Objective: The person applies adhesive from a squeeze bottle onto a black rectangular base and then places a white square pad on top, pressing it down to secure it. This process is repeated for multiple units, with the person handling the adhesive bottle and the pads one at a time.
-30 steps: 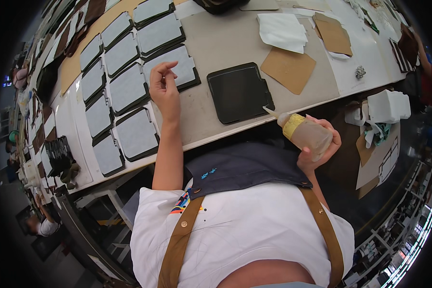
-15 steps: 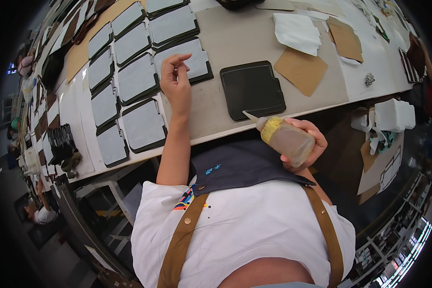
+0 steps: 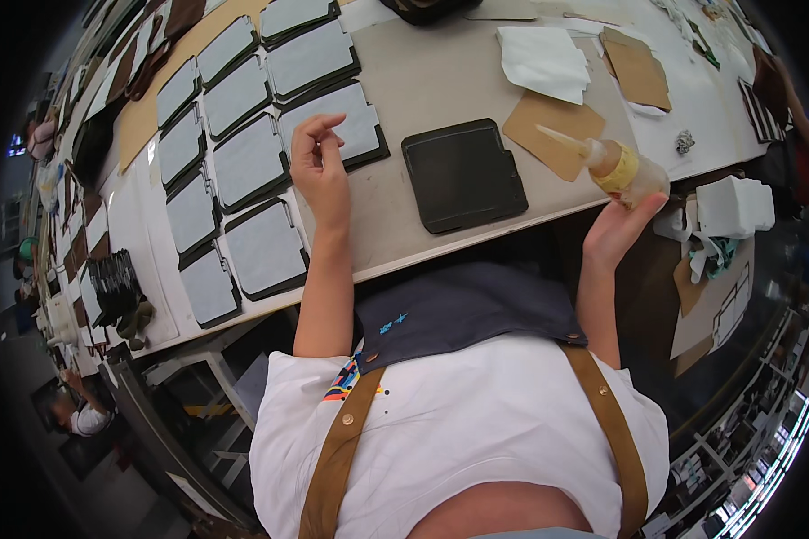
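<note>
Within the fingers of the right hand (image 3: 617, 232) sits a translucent squeeze bottle (image 3: 626, 174) with a yellow band round its shoulder. The thumb lies along the base end and the other fingers are mostly hidden behind the bottle; from where I stand, the grip looks closed on it. Its long axis slants, the pale nozzle (image 3: 559, 137) pointing away from those fingers, leftward and toward the far side of the desk (image 3: 382, 220).

Left of the right fingers, and right of the left ones, a black panel (image 3: 465, 175) lies flat near the desk's front edge, notched along its right side. Neither hand touches it. The nozzle tip looks nearer to it than the left fingertips do, though I can't judge the tip's height.

The left hand (image 3: 322, 171) has nothing in hold, its fingers loosely bent. They hang over or beside a grey-topped black piece (image 3: 355, 121); whether they touch it, I can't tell. Left of those fingers, similar grey-topped pieces (image 3: 247, 162) stand in rows.

Behind the nozzle, beyond the right fingers, lies a brown card (image 3: 553, 158), partly under a white sheet (image 3: 541, 65). Right of the bottle is a crumpled silvery ball (image 3: 684, 142).
</note>
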Demonstrator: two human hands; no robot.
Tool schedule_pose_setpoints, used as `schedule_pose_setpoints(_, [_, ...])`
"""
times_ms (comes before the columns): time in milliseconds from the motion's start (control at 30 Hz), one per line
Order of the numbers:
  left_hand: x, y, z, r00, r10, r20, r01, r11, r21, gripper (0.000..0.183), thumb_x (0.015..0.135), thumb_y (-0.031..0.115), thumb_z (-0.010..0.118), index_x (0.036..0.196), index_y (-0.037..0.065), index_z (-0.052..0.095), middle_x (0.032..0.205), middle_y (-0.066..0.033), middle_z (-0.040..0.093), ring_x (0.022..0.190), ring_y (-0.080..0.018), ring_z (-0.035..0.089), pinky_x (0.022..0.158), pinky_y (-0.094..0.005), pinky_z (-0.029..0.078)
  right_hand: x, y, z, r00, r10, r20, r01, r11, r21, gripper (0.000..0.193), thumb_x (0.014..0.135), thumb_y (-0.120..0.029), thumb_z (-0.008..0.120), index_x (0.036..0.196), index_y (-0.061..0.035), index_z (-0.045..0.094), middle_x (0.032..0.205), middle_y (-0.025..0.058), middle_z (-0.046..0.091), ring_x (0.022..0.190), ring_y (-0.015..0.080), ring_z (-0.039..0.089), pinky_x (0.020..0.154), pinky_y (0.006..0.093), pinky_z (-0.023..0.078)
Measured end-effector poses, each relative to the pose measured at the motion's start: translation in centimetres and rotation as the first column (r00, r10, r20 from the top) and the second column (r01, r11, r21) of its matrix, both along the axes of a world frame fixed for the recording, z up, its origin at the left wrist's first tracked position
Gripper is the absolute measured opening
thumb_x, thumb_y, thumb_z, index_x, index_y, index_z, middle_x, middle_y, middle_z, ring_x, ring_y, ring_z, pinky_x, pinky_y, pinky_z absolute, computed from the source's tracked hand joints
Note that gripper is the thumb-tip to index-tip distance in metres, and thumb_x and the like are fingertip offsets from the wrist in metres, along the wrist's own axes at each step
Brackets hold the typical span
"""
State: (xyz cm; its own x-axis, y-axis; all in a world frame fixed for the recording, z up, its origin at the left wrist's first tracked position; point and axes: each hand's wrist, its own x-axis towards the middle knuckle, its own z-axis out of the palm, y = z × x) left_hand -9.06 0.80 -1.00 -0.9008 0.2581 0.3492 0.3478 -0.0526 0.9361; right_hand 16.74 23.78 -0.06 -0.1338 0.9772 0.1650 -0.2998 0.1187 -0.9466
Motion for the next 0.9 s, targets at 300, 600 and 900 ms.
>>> schedule_pose_setpoints(300, [0.0,0.3,-0.2,1.0,-0.006,0.014,0.006,1.0,-0.03,0.021,0.096,-0.007,0.049,0.102,0.002,0.067,0.106,-0.0019,0.06,0.08,-0.0078,0.049,0.076,-0.0206,0.041,3.1,7.8,-4.1,0.623,-0.447,0.642,0.081,0.853,0.516,0.05,0.099,-0.03,0.059,0.136,0.0031,0.05,0.157,0.0182,0.027,0.147,0.0347,0.019,0.118,0.0483,0.02])
schedule_pose_setpoints(600, [-0.2,0.7,-0.4,0.996,0.004,-0.084,-0.008,0.999,-0.043,0.025,0.091,-0.011,0.048,0.098,0.002,0.068,0.106,-0.0041,0.063,0.077,-0.0085,0.053,0.067,-0.021,0.043,-11.2,4.8,1.8,0.609,-0.194,0.769,-0.603,0.517,0.608,0.048,0.079,-0.018,0.078,0.12,-0.0014,0.059,0.13,0.0146,0.053,0.123,0.0339,0.049,0.103,0.0433,0.042])
schedule_pose_setpoints(900, [1.3,3.1,3.3,0.971,-0.24,-0.001,0.24,0.97,-0.029,0.025,0.092,-0.011,0.046,0.102,0.0,0.066,0.108,-0.004,0.059,0.082,-0.0083,0.051,0.077,-0.0216,0.044,-13.5,6.7,0.1,0.611,-0.114,0.783,-0.597,0.584,0.55,0.009,0.086,-0.008,0.068,0.089,-0.0018,0.061,0.093,0.011,0.065,0.091,0.03,0.062,0.08,0.0413,0.049])
